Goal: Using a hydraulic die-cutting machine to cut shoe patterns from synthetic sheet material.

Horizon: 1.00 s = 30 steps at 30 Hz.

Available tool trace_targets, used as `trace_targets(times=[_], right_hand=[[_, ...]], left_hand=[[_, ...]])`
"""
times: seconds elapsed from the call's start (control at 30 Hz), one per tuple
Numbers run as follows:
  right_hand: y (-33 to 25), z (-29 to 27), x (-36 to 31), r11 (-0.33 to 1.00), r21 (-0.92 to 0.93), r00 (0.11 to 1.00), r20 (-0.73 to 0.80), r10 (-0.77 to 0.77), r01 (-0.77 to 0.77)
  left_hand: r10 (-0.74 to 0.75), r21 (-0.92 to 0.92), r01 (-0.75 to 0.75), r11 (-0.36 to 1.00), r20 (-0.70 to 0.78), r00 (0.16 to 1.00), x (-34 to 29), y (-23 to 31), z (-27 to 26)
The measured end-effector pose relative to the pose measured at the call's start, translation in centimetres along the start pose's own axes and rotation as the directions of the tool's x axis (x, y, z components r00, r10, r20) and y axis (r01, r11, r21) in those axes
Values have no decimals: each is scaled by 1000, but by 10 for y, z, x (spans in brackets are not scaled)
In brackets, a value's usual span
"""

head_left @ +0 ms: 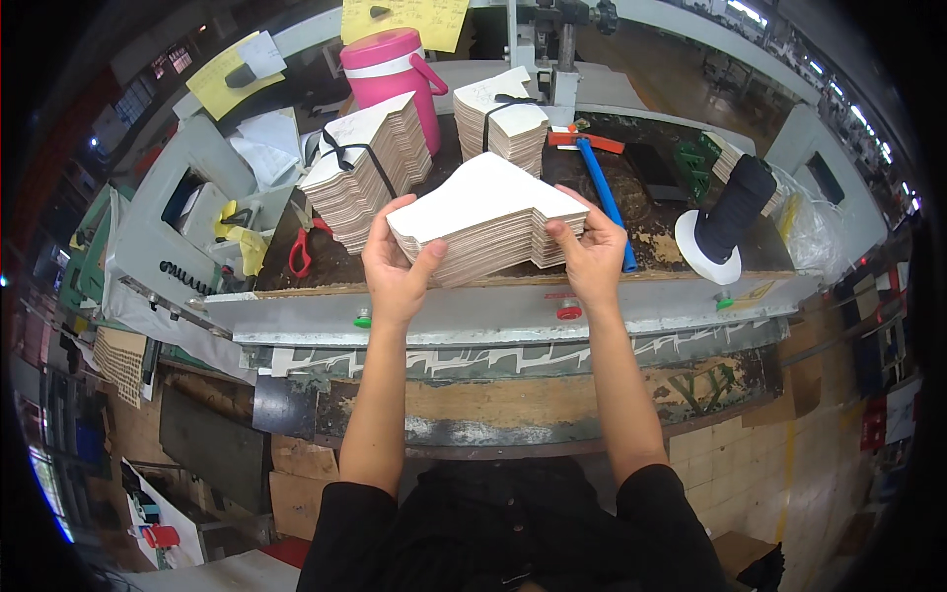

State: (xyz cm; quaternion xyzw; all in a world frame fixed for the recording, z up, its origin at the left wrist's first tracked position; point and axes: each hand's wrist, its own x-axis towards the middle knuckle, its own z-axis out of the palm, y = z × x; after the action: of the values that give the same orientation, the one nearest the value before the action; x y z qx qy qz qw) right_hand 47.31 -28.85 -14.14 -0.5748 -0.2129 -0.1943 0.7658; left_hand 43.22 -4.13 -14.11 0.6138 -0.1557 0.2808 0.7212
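Note:
Between my two hands is a thick stack of cut white sheets [485, 209], all of one notched shape, with pale brownish layered edges. My left hand [397, 266] grips its left end, thumb on the near side. On the right end, my right hand [592, 255] holds it the same way. Behind it stand two similar stacks, a left one [345, 197] and a right one [501, 120], each tied with black ribbon. Whether the held stack touches the tabletop cannot be made out.
Red-handled scissors [301, 253] lie left. A hammer with a blue handle [604, 202] lies right, near a black thread cone [735, 212] on a white base. A pink jug [390, 74] stands behind. Green and red buttons [569, 309] line the machine's front edge.

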Motion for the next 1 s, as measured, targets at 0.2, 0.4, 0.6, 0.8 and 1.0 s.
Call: trace_targets(times=[0.2,0.4,0.6,0.8,1.0], right_hand=[[-13,-2,1,997,-78,995,101,10,-2],[-11,-7,2,966,-234,981,132,141,-108],[-21,-16,-2,894,-438,967,176,186,-93],[-44,-23,17,674,-720,856,235,461,-165],[-54,-19,15,623,-782,866,311,391,0]], left_hand=[[-47,-12,47,999,52,998,-2,7,0],[-100,109,89,990,95,991,-1,7,-4],[-137,202,103,974,165,977,0,15,-10],[-157,547,-3,837,244,957,6,28,-13],[-152,544,-6,839,245,958,10,27,-17]])
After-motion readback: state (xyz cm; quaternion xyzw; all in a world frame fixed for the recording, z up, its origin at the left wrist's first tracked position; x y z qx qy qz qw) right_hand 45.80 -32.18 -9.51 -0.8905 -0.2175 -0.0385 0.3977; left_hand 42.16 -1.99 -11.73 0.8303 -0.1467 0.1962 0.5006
